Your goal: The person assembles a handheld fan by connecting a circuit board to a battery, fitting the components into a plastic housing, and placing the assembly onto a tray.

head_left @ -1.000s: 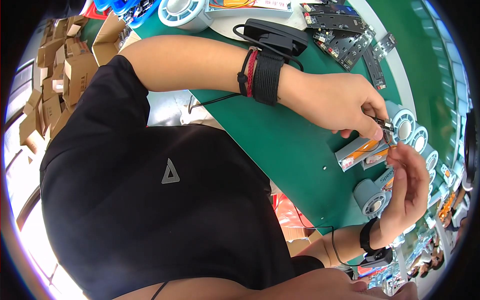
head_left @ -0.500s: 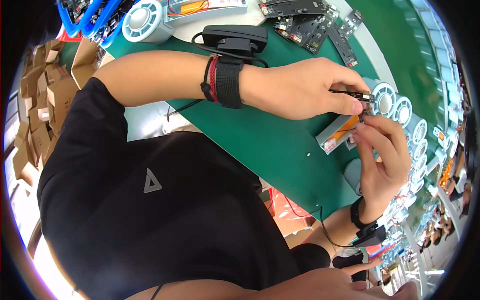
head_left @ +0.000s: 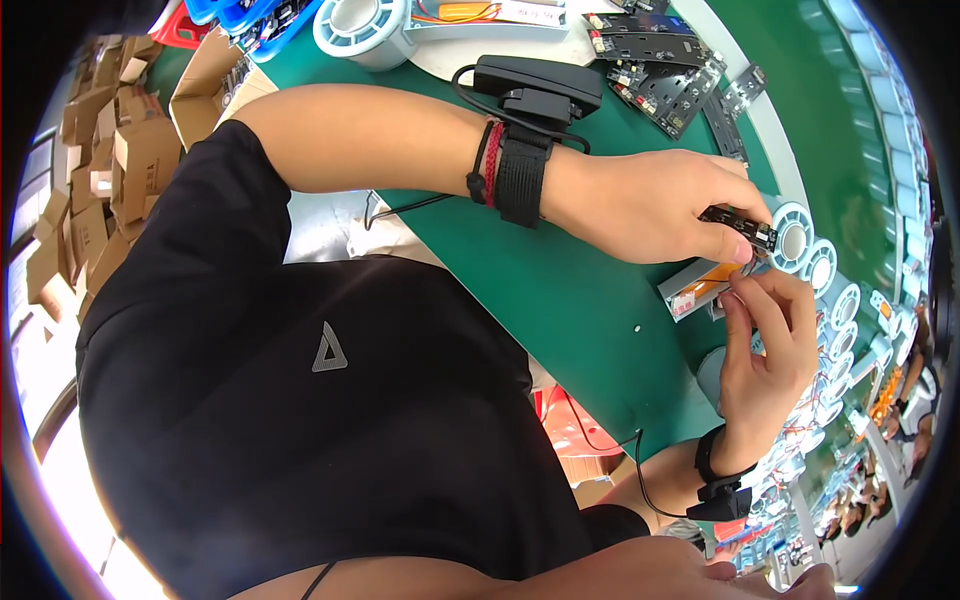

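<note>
My left hand (head_left: 640, 205), with a black strap and red and black cords at its wrist, pinches a small black circuit board (head_left: 742, 228) over the green table mat (head_left: 560, 300). My right hand (head_left: 765, 350), with a black band on its wrist, comes up from below, and its thumb and forefinger meet the board's lower edge. Just under both hands a flat metal part with an orange label (head_left: 698, 287) lies on the mat.
White round reels (head_left: 797, 240) run along the mat's far side. Several black circuit boards (head_left: 665, 80), a black power adapter with a cable (head_left: 540, 80) and a white tape spool (head_left: 360, 25) lie beyond my left arm. Cardboard boxes (head_left: 100, 170) are stacked on the floor.
Both hands stay together around the small board. They have shifted slightly away from me, and the board now lies flatter between my left fingers.
</note>
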`<state>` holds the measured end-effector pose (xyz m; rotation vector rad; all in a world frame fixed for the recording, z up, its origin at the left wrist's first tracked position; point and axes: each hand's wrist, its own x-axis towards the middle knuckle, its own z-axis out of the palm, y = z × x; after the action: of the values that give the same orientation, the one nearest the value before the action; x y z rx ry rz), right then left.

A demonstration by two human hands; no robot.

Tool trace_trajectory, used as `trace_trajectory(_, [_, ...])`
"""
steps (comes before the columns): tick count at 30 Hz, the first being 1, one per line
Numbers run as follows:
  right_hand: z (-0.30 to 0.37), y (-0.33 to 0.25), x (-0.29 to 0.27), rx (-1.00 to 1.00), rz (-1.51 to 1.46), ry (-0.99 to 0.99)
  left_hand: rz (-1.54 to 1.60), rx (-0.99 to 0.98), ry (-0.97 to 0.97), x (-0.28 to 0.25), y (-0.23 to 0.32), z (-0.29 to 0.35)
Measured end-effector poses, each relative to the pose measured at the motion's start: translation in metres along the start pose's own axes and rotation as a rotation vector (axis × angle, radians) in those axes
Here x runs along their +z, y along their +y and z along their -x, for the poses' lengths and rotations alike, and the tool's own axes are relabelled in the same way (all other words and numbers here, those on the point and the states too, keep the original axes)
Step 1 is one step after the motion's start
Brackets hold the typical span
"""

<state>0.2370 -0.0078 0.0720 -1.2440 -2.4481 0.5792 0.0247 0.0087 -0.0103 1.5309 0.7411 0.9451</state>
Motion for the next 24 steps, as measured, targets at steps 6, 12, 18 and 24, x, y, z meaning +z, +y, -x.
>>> trace_trajectory(6, [0.002, 0.003, -0.002, 0.057, 0.003, 0.013, -0.210, 0.111, 0.069, 0.005, -0.004, 0.006])
trace_trajectory(12, [0.004, 0.008, 0.007, 0.266, -0.204, 0.157, -0.387, 0.210, 0.073, 0.007, -0.004, 0.009])
trace_trajectory(18, [0.006, 0.000, 0.012, 0.322, -0.256, 0.155, -0.304, 0.191, 0.073, 0.009, -0.002, 0.008])
trace_trajectory(24, [0.005, -0.001, 0.009, 0.003, -0.050, 0.200, -0.279, 0.181, 0.090, 0.010, -0.003, 0.008])
